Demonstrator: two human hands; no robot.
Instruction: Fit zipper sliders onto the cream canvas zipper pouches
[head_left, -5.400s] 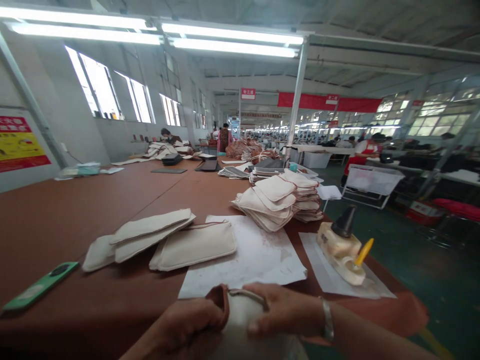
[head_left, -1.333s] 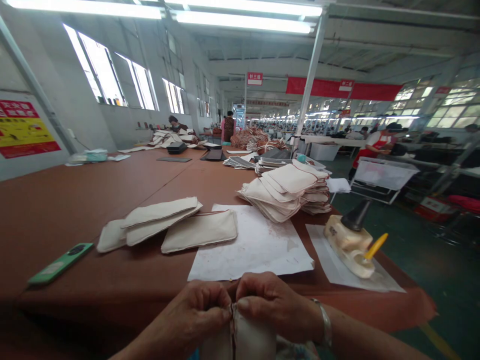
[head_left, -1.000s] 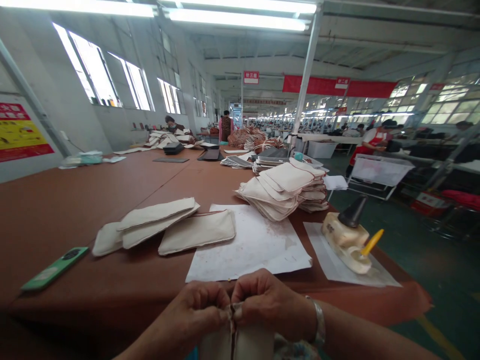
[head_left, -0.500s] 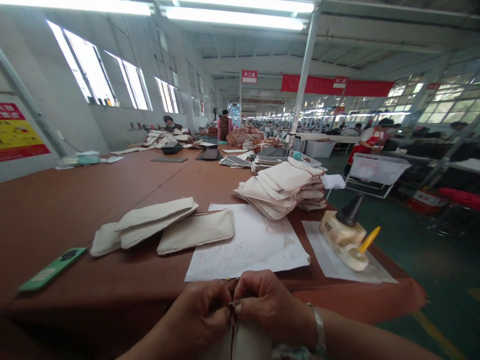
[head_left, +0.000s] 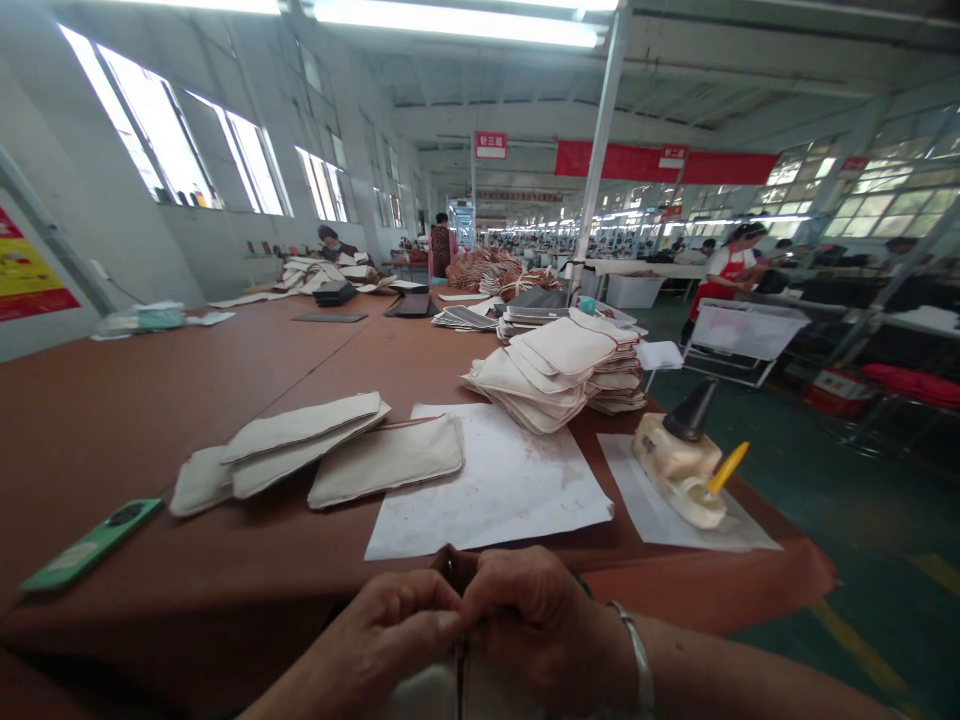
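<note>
My left hand (head_left: pixel 390 625) and my right hand (head_left: pixel 536 620) are closed side by side at the near edge of the brown table (head_left: pixel 150 400), thumbs and fingers pinched on the top edge of a cream cloth pouch (head_left: pixel 427 690). A brown trim tab (head_left: pixel 450 565) pokes up between them. Most of the pouch is hidden below the frame. A metal bangle (head_left: pixel 637 660) circles my right wrist.
A stained white paper sheet (head_left: pixel 510 480) lies just beyond my hands. Finished cream pouches (head_left: pixel 315 450) lie to the left, a tall stack of pouches (head_left: pixel 555 375) at the right. A glue bottle with a yellow brush (head_left: pixel 686 465) and a green phone (head_left: pixel 86 545) flank them. Workers stand far back.
Earlier my hands lay spread on the rounded pouch; they have since closed together on its top edge. In the last second they dropped slightly and the brown tab rose into view.
</note>
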